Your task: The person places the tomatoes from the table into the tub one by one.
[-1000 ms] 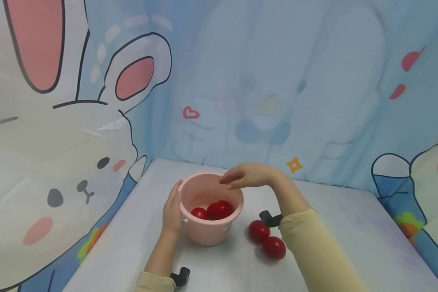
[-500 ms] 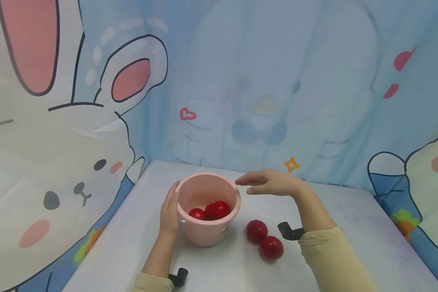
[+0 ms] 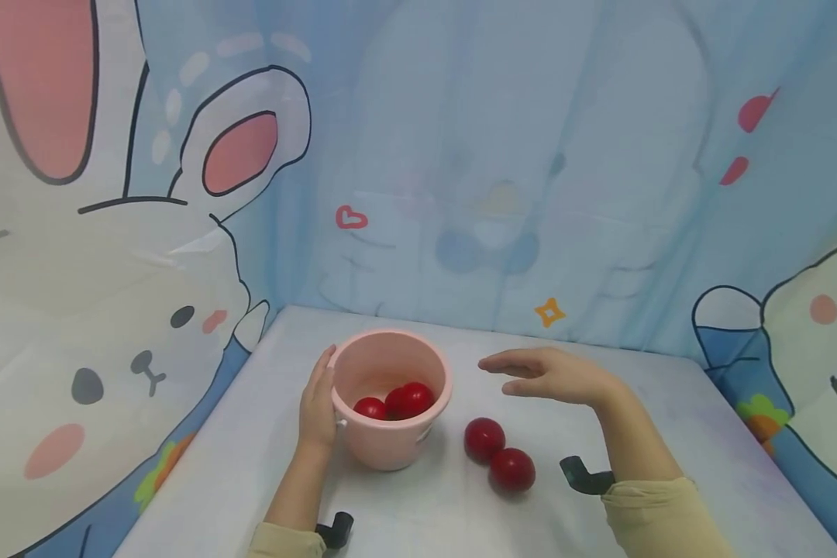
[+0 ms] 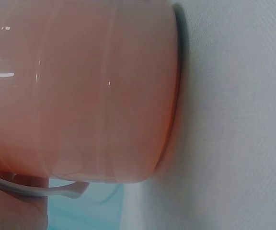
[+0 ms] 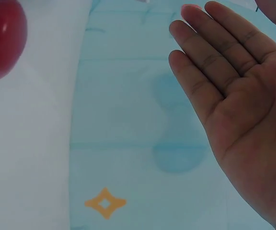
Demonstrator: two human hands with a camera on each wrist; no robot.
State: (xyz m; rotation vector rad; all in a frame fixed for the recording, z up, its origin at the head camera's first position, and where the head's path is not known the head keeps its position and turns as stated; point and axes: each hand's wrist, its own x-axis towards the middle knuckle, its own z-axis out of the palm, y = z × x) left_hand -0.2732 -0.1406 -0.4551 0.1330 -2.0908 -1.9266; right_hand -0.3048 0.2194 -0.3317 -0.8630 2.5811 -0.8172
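A pink bucket (image 3: 392, 446) stands upright on the table, several red balls (image 3: 416, 398) inside it. My left hand (image 3: 317, 407) lies along the bucket's left side with fingers extended. In the left wrist view the bucket wall (image 4: 80, 91) fills much of the picture, and part of the hand (image 4: 16, 208) shows at the lower left. My right hand (image 3: 558, 377) hovers to the right of the bucket, fingers straight and holding nothing; its bare palm (image 5: 253, 110) shows in the right wrist view. Below it and to the left, two red balls (image 3: 484, 440) (image 3: 512, 470) lie side by side.
The white table (image 3: 418, 527) ends at a light blue curtain (image 3: 488, 139) behind the bucket. A large printed rabbit (image 3: 139, 310) covers the curtain on the left, and another printed figure (image 3: 809, 349) is on the right. A black wrist mount sits at each sleeve.
My right hand has moved from above the bucket's right rim to the right and a little lower, away from it. The left hand stays at the bucket, and the loose balls keep their places.
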